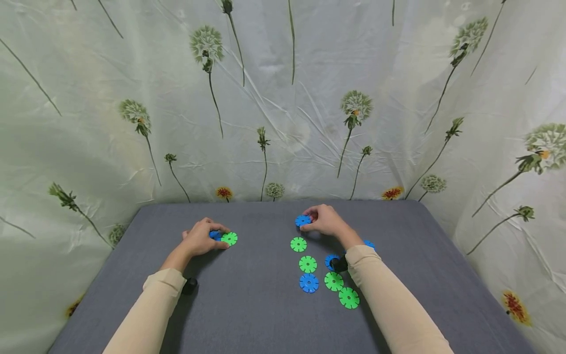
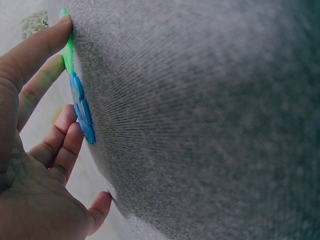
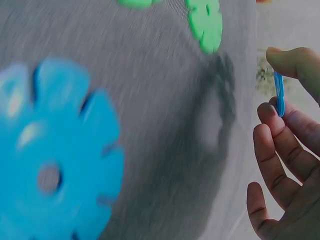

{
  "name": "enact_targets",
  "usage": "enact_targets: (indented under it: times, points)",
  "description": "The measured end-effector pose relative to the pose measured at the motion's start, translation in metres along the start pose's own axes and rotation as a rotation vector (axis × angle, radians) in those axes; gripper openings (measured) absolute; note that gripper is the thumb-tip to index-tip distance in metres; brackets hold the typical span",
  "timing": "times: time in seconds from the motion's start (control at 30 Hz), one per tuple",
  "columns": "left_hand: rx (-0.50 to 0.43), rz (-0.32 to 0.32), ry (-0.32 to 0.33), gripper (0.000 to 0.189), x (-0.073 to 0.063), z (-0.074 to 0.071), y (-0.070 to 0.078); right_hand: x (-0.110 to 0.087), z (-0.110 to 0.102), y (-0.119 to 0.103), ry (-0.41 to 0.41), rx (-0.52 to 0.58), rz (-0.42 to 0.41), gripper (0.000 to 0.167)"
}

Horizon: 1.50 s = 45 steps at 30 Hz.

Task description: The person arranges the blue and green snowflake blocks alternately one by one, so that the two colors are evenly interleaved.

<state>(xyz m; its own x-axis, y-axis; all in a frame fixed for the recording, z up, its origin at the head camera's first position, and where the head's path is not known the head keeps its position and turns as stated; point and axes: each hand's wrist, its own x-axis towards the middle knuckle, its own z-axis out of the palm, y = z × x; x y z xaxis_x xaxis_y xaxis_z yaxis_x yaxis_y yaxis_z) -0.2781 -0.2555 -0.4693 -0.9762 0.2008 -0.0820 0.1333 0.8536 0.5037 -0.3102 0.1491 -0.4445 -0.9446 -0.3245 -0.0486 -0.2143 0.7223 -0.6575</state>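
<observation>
In the head view, my left hand (image 1: 203, 238) is at the left of the table. Its thumb and a finger pinch a green notched plastic disc (image 1: 229, 239) at the edges. Beside it, partly behind the fingers, is a blue notched disc (image 1: 215, 235); other fingertips touch this blue one (image 2: 83, 110) in the left wrist view. My right hand (image 1: 326, 220) pinches another blue notched disc (image 1: 302, 220) between thumb and fingers. The right wrist view shows that disc (image 3: 279, 94) edge-on, raised off the table. Nearest below it in the head view lies a green disc (image 1: 298, 244).
More discs lie on the grey table (image 1: 247, 305) near my right forearm: green ones (image 1: 307, 264) and blue ones (image 1: 308, 283). One blue disc (image 1: 369, 244) is partly hidden by the sleeve. A dandelion-print curtain (image 1: 274, 108) hangs behind the table.
</observation>
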Motion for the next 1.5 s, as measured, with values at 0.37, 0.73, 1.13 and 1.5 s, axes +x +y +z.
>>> enact_targets:
  times: [0.37,0.73,1.13,1.5]
  points:
    - [-0.005,0.005,-0.001,0.042,0.000,0.001,0.001,0.010,0.019,-0.028,-0.025,-0.033,-0.054,0.045]
    - [0.002,-0.002,0.000,0.042,-0.001,0.001,0.002,0.014,0.043,-0.062,-0.052,-0.047,-0.063,0.043]
    - [0.003,0.002,0.003,0.042,-0.002,0.003,0.003,0.019,0.078,-0.085,-0.085,-0.113,-0.063,0.045]
    - [0.003,0.006,-0.005,0.043,-0.001,0.003,0.000,0.021,0.102,-0.107,-0.059,-0.226,-0.030,0.043]
